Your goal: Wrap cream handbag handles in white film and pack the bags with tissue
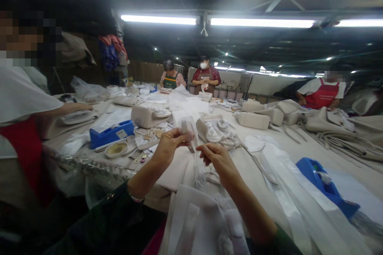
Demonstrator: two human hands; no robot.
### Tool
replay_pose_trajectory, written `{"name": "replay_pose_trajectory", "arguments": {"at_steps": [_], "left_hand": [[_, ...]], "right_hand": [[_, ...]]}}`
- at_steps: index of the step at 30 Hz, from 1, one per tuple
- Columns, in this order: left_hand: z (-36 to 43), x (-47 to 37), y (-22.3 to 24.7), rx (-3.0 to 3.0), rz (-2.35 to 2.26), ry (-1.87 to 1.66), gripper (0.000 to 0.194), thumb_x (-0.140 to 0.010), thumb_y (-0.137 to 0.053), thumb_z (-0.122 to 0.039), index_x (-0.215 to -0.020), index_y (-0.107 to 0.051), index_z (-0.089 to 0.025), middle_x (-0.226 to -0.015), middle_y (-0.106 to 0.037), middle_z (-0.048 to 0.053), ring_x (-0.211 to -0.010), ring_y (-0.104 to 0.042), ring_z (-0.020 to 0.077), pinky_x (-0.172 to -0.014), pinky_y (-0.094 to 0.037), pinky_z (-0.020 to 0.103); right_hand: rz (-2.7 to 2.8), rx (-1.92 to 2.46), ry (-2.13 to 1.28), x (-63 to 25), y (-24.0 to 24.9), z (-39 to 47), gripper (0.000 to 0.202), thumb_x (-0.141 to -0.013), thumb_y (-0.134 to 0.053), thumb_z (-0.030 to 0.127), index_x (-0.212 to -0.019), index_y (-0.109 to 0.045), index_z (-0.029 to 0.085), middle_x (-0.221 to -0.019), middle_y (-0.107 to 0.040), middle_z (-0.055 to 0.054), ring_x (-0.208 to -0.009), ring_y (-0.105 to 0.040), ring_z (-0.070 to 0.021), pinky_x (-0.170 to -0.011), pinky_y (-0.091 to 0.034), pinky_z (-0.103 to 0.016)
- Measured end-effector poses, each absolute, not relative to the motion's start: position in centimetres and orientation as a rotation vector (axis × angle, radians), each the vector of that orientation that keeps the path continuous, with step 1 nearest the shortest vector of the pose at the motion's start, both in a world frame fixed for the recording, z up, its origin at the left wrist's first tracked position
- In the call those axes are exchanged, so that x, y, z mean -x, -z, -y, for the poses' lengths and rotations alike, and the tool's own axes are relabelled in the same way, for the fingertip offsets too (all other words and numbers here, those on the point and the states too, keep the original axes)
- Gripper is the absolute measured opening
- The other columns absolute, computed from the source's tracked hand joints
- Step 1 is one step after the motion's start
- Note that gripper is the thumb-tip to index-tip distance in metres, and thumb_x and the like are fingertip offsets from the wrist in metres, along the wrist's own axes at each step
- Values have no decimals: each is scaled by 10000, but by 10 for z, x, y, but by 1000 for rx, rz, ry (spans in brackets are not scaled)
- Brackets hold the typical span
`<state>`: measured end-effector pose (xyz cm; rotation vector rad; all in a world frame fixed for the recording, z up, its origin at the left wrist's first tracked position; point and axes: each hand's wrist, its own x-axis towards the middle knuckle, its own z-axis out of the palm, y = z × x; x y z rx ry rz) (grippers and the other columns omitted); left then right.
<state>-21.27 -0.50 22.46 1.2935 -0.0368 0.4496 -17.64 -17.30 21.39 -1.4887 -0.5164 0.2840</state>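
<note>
My left hand (170,147) is closed, pinching a small clear plastic bag (188,124) between thumb and fingers above the table. Close to its right, my right hand (214,154) has thumb and fingers pinched together; what they hold, if anything, is too small to make out. Below and between the hands, a strip of crinkled clear plastic (200,173) hangs down. Nearest my body lies a pale beige bag piece (191,211) with white wrapping on it. A beige bag (206,127) with white-wrapped parts sits just beyond my right hand.
Blue tape dispensers (112,133) (326,187) stand at left and right. A round dish (116,149) lies among scraps. Beige bags (253,120), coiled straps (344,143) and white plastic sheets (287,179) cover the right side. A co-worker (26,127) stands close at left; others work farther off.
</note>
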Motion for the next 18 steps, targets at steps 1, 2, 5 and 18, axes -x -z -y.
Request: {"name": "replay_pose_trajectory", "arguments": {"at_steps": [1,2,5,18], "left_hand": [[6,212,-223,-1257,41,-476,280,-651,-841,-313,-839,-754,-124,-867,-741,81,-817,-664,189,-726,-536,267],[7,212,-220,-1229,49,-494,271,-648,-844,-301,-842,-758,-131,-871,-740,70,-824,-657,184,-757,-536,275],[17,214,-208,-1208,81,-489,239,-679,-830,-282,-865,-762,-147,-861,-736,52,-815,-646,176,-801,-524,294],[11,226,-201,-1275,37,-303,313,-805,-705,-421,-975,-735,-160,-851,-737,56,-808,-658,176,-759,-486,260]], "right_hand": [[479,1466,-396,177,-208,174,374,-761,-669,476,-831,-714,111,-622,-604,-13,-497,-481,-91,-458,-366,-217],[433,1429,-494,177,-202,173,419,-750,-680,513,-842,-700,104,-603,-607,-13,-459,-473,-85,-425,-358,-213],[299,1305,-622,171,-195,166,497,-708,-709,581,-873,-647,116,-600,-626,-15,-419,-489,-86,-387,-399,-213],[623,1759,-129,163,-195,163,174,-829,-502,281,-856,-631,168,-511,-533,36,-369,-427,-99,-391,-300,-220]]}}
